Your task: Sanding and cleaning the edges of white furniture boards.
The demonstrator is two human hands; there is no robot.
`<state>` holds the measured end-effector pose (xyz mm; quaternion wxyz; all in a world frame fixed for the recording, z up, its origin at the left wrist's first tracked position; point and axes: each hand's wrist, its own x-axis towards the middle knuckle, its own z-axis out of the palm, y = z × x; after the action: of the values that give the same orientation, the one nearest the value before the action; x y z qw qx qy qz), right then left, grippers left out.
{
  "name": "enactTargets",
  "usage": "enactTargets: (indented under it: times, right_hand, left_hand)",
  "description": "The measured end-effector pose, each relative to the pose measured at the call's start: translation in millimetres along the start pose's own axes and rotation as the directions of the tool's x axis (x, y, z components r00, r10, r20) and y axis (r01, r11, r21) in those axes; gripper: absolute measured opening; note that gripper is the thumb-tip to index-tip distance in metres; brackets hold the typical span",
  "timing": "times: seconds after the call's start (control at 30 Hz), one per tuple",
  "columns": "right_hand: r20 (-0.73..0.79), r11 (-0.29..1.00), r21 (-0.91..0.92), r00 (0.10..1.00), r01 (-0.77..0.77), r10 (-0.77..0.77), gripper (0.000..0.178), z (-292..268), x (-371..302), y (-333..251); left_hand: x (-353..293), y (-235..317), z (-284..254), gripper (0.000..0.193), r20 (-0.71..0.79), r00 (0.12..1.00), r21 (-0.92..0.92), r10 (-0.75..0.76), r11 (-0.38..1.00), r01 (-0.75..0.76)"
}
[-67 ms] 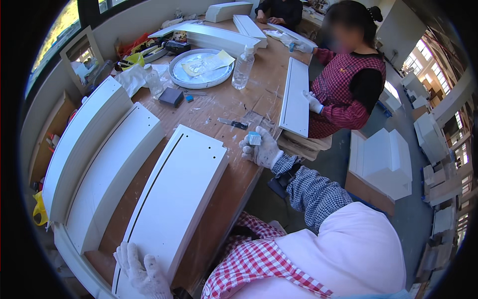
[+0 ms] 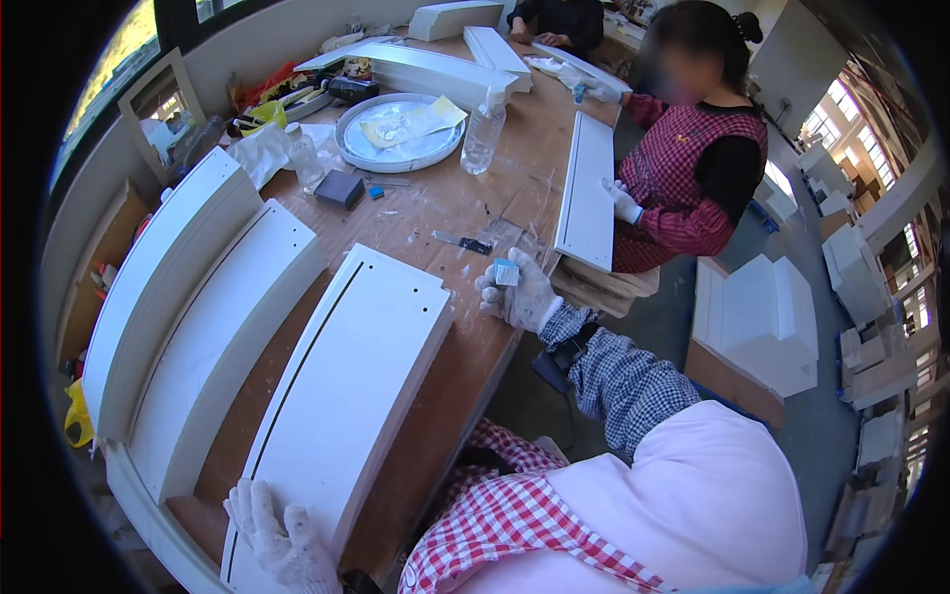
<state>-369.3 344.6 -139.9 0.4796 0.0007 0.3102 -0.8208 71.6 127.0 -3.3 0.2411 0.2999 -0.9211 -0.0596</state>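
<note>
A white panel (image 2: 346, 366) with a dark groove along its left side and small holes at its far end lies in front of me on the table. My gloved left hand (image 2: 277, 535) rests flat on the panel's near end, fingers spread. Past the panel's right edge, my gloved right hand (image 2: 524, 295) is closed on a small blue block (image 2: 506, 272) with a pale face, held apart from the panel. A knife (image 2: 462, 243) with a dark handle lies on the table just beyond that hand.
More white panels (image 2: 233, 337) stand at the left. Farther back are a round white tray (image 2: 346, 148), a clear bottle (image 2: 483, 134), another bottle (image 2: 305, 158) and a dark block (image 2: 339, 190). Across the table's right edge a co-worker (image 2: 693, 168) holds a white board (image 2: 586, 193).
</note>
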Motion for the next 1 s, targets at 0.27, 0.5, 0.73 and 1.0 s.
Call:
enactTargets:
  times: [0.27, 0.5, 0.73, 1.0]
  right_hand:
    - [-0.018, 0.999, 0.040, 1.000, -0.006, 0.007, 0.058, 1, 1, 0]
    - [0.055, 0.997, 0.067, 0.998, -0.037, 0.033, 0.056, -3, 5, 1]
    - [0.070, 0.990, -0.032, 0.988, 0.137, -0.134, 0.039, 27, -9, -17]
    - [0.994, -0.504, -0.105, 0.072, 0.857, -0.084, 0.020, 271, -105, -54]
  left_hand:
    - [-1, 0, 1, 0.039, 0.040, 0.996, 0.003, -0.083, 0.997, 0.083]
    - [1, 1, -4, 0.038, 0.053, 0.996, 0.039, -0.078, 0.996, 0.076]
    - [5, 5, -5, 0.037, 0.051, 0.997, 0.044, -0.060, 0.997, 0.058]
    - [5, -6, -3, 0.033, 0.045, 0.997, 0.028, -0.057, 0.998, 0.056]
